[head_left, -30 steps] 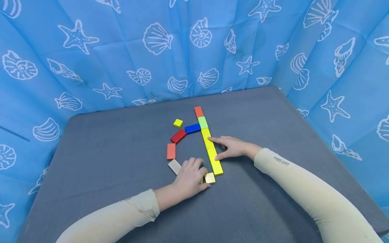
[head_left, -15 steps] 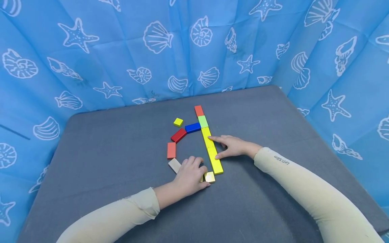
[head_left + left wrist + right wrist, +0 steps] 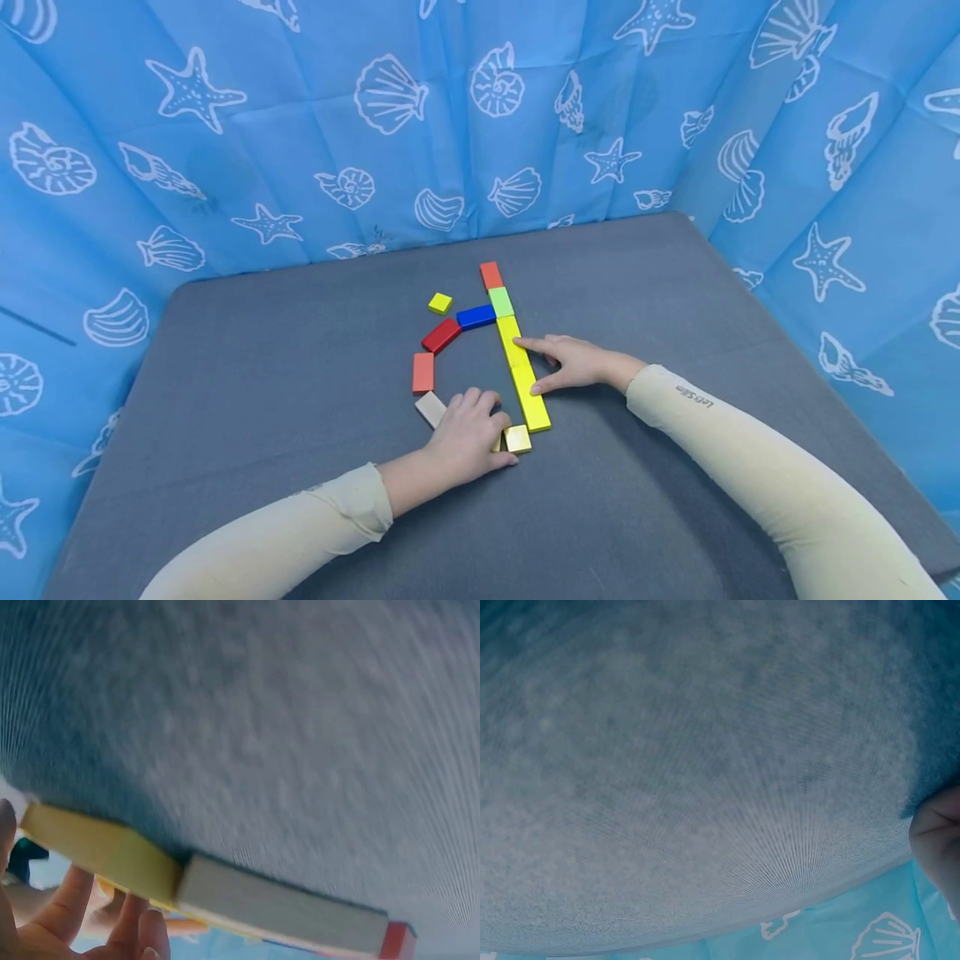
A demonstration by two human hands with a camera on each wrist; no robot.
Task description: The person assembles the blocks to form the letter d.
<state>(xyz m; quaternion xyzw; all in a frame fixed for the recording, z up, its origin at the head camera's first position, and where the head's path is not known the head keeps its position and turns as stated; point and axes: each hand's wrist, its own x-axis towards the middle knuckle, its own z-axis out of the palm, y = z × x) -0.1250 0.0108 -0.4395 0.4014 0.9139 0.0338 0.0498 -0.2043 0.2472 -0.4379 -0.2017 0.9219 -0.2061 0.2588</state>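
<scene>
In the head view, my left hand [image 3: 467,437] curls over a yellow block [image 3: 112,851] at the near end of a curve of blocks, hiding most of it. The left wrist view shows fingers [image 3: 67,904] along its far side and the thumb at its end. A pale wooden block [image 3: 431,408] adjoins it, and a pale yellow block [image 3: 517,438] lies by the thumb. Straight fingers of my right hand [image 3: 576,363] touch two long yellow blocks, the upper one [image 3: 510,333] at the index tip and the lower one [image 3: 532,408] at the thumb.
The straight row continues with a light green block [image 3: 501,301] and an orange-red block [image 3: 490,275]. A blue block [image 3: 476,317], red block [image 3: 441,336] and salmon block [image 3: 423,372] form the curve. A small yellow block [image 3: 440,302] lies apart on the grey table [image 3: 300,358], before a blue curtain [image 3: 300,125].
</scene>
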